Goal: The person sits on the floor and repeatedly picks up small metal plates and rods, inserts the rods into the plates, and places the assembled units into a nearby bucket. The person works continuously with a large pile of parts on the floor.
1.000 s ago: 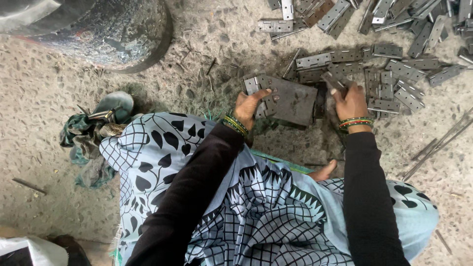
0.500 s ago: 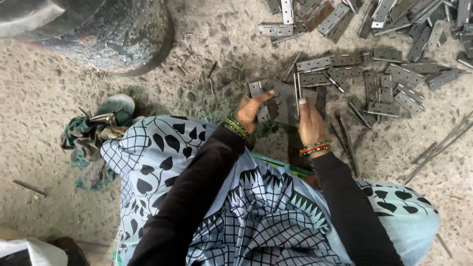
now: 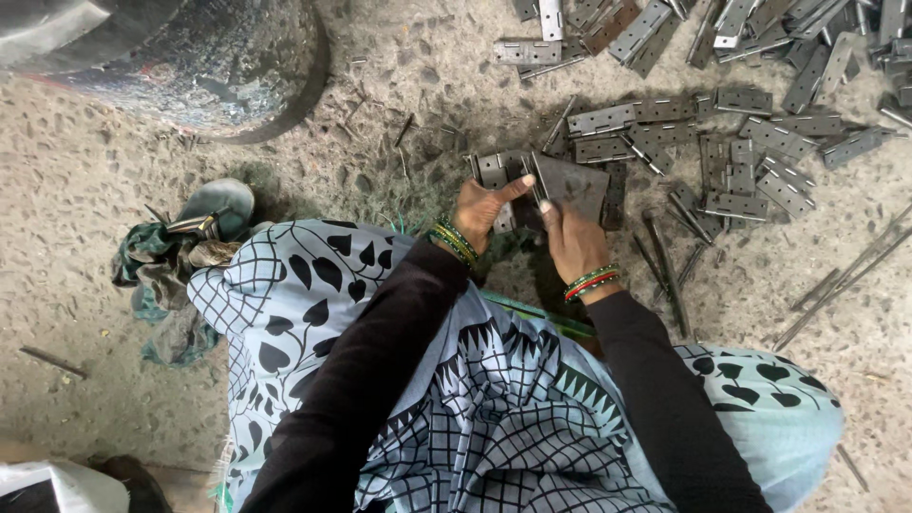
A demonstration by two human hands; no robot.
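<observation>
Dull grey metal hinges [image 3: 760,171] lie scattered over a speckled beige-grey gritty floor [image 3: 76,190]; the hinge plate [image 3: 570,185] at the hands is a darker steel grey; thin dark grey rods [image 3: 665,266] lie beside it; the sleeves [image 3: 380,370] are plain black; the left hand [image 3: 480,211] wears green and gold bangles [image 3: 454,242] at the wrist; the right hand [image 3: 575,242] wears red and green bangles [image 3: 589,282]; the cloth over the lap [image 3: 494,408] is pale blue-grey printed with black leaves, checks and triangles; a crumpled rag [image 3: 157,275] is dark green and teal; a large round vessel [image 3: 190,66] is mottled dark grey with a black rim.
</observation>
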